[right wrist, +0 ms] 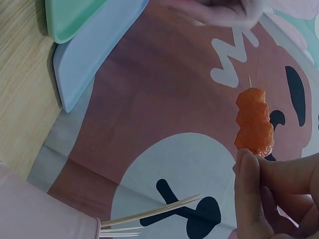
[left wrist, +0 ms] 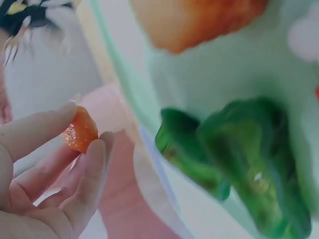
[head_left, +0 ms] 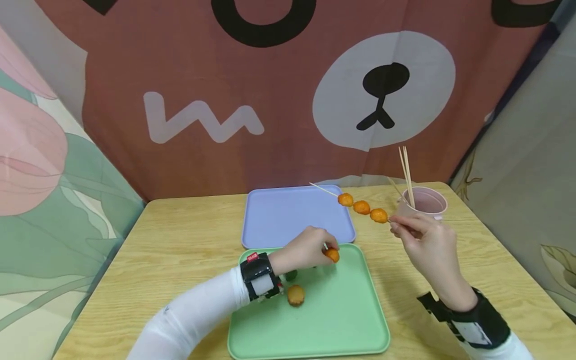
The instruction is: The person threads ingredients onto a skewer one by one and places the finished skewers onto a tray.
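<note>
My left hand point(head_left: 308, 248) is over the far part of the green tray point(head_left: 333, 320), pinching a small orange food ball point(left wrist: 81, 130) between thumb and fingertips. My right hand point(head_left: 429, 246) grips a bamboo skewer point(head_left: 323, 189) near one end, to the right of the trays. Three orange food balls point(head_left: 362, 207) are threaded on it close to my fingers, and the skewer's bare tip points left over the blue tray. On the green tray lie a round browned piece of food point(head_left: 295, 295) and green pepper pieces point(left wrist: 244, 159), mostly hidden by my left wrist in the head view.
A blue tray point(head_left: 288, 212) lies directly behind the green one. Behind my right hand stands a pink cup point(head_left: 431, 200) with several bamboo sticks point(head_left: 407, 175) leaning in it. The wooden table point(head_left: 189, 235) meets a bear-print cloth point(head_left: 202, 160) at the back.
</note>
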A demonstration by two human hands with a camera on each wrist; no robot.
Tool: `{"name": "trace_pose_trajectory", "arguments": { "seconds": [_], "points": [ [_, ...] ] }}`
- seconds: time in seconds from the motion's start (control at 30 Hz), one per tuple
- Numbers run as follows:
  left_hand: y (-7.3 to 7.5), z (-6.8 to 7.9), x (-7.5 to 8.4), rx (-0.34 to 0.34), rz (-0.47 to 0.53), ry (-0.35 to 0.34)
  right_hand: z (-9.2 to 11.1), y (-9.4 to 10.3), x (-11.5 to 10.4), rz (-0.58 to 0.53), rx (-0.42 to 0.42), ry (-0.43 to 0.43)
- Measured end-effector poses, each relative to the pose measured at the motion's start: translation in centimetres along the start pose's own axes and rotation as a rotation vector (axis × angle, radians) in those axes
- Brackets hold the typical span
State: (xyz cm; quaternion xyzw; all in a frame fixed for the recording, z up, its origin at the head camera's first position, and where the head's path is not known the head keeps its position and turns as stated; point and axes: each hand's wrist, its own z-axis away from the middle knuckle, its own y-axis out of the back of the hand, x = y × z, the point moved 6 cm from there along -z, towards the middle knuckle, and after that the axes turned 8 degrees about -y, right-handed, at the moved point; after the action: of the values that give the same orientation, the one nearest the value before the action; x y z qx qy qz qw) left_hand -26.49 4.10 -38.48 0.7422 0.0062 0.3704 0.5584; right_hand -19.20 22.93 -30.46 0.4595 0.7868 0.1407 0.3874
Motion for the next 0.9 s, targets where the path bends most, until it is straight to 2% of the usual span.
{"name": "trace_pose_trajectory", "arguments": {
  "seconds": [0.33, 0.6, 0.73, 0.9],
  "points": [
    [4.3, 2.1, -0.7, 0.182, 0.121, 0.054, -0.6, -0.7, -0.3, -0.069, 0.007, 0.01],
    [6.7, 3.9, -0.6, 0.339, 0.244, 0.026, -1.0, -0.8, -0.7, -0.114, 0.003, 0.002],
    [7.4, 4.8, -0.8, 0.404, 0.365, 0.0, -1.1, -0.8, -0.8, -0.124, 0.003, -0.009],
    [8.0, 5.8, -1.3, 0.475, 0.577, -0.022, -1.2, -0.7, -1.0, -0.134, -0.001, -0.02]
  ]
}}
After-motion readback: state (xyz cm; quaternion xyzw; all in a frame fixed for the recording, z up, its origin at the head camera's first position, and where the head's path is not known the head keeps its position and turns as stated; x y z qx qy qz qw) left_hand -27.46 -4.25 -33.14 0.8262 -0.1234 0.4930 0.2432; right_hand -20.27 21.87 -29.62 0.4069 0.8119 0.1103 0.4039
